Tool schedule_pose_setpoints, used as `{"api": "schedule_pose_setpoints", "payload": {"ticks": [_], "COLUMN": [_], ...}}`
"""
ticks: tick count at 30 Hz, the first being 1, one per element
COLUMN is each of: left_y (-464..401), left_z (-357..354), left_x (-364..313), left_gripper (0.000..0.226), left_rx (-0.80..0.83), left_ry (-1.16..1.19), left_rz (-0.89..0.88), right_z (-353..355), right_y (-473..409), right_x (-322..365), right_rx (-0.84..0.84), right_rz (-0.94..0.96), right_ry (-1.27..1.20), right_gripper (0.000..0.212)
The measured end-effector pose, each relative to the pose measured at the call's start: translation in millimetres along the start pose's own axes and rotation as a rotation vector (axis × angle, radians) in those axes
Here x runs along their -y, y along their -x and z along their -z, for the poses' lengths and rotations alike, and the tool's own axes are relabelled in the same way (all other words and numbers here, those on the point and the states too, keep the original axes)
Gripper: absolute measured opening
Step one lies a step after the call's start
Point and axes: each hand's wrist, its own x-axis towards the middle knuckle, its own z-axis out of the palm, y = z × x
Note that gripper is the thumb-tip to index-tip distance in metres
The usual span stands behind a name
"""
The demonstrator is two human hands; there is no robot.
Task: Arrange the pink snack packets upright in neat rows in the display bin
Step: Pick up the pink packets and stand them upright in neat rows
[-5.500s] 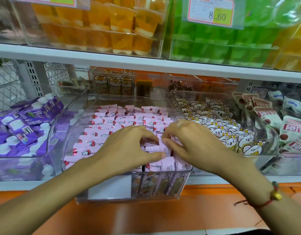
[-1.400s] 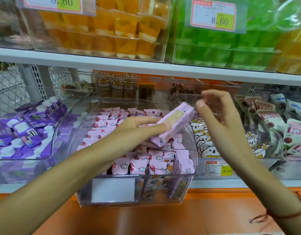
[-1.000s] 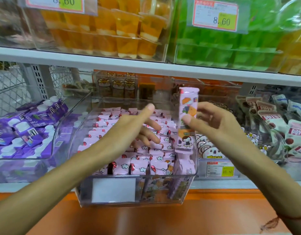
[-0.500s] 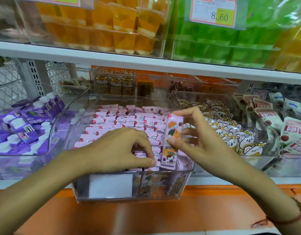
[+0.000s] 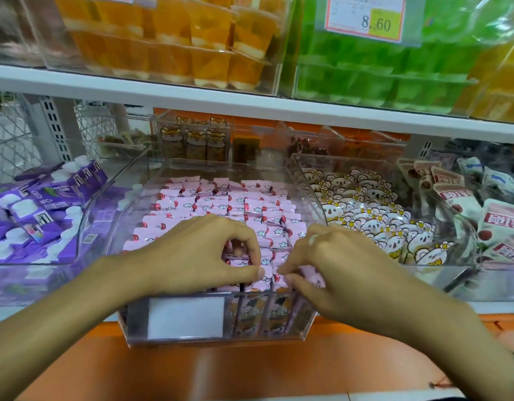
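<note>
Two bare forearms without sleeves; a thin reddish cord bracelet (image 5: 441, 384) circles the right wrist, both hands ringless.

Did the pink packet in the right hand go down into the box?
Yes. The pink packet was held high above the clear box; now the right hand pinches it down at the box's front wall.

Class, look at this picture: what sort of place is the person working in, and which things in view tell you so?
Most likely a snack shop. A price tag reading 8.60 hangs on an upper bin, clear display bins of wrapped goods line white shelves, and both hands tidy pink snack packets in one.
</note>
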Motion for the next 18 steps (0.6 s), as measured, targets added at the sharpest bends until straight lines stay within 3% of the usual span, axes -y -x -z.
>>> {"api": "schedule_pose_setpoints", "payload": {"ticks": [5,9,14,18], "left_y": [2.0,0.0,-4.8,-7.5], "left_z": [-7.5,-12.6,-19.3,-21.2], "left_x": [-4.3,-13.1,-17.1,-15.9], "left_gripper": [0.028,0.031,0.038,0.042], "left_rx": [-0.105,-0.137,-0.052,0.059], "left_ry": [-0.071,-0.047,-0.091,-0.195], "left_rz": [-0.052,-0.109,-0.091,-0.096], "right_z": [7.1,24.5,15.2,12.4], "right_y": [4.4,9.2,14.1,11.8], "right_x": [-6.6,-29.2,-29.2,-26.7], "right_rx": [0.035,-0.079,0.108,0.057], "right_rz": [-0.041,-0.157,-0.167,-0.112], "right_ry": [-0.127,-0.141,0.005,0.004], "right_gripper": [0.022,0.017,0.036,0.015]}}
